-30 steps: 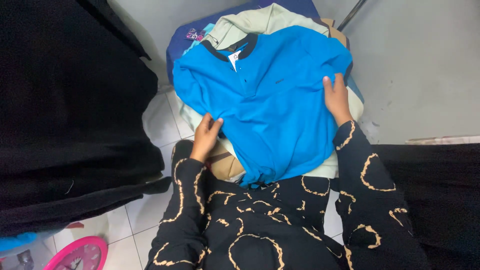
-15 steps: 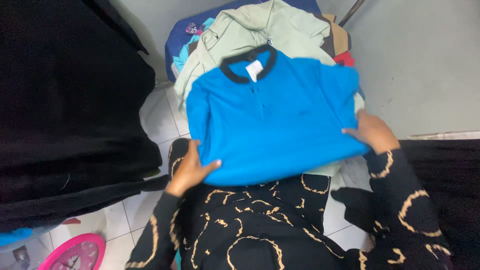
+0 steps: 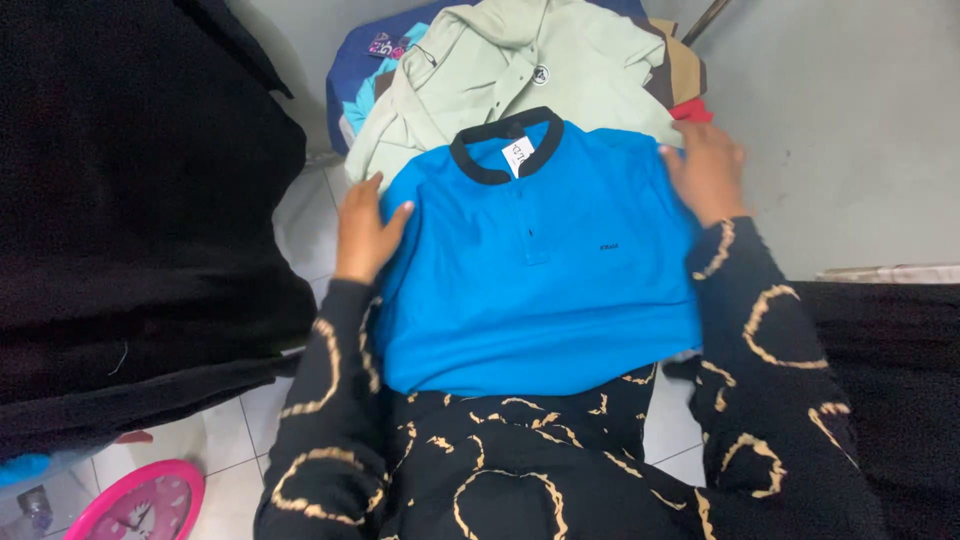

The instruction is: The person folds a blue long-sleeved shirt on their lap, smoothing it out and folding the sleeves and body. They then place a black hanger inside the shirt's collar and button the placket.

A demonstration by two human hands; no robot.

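Both hands lay flat on a folded blue polo shirt resting on the person's lap.

The blue polo shirt (image 3: 540,270), with its black collar (image 3: 505,140) and white neck tag, lay face up, its lower edge over the black, gold-patterned garment on the lap and its top over a pale green shirt (image 3: 510,70) on the pile behind. The left hand (image 3: 365,230) pressed the shirt's left edge, fingers spread and open, gripping nothing. The right hand (image 3: 705,170) rested open on the right shoulder. Black fabric (image 3: 140,220) hung beside the left arm; a pink clock (image 3: 140,505) lay on the tiled floor (image 3: 300,220).
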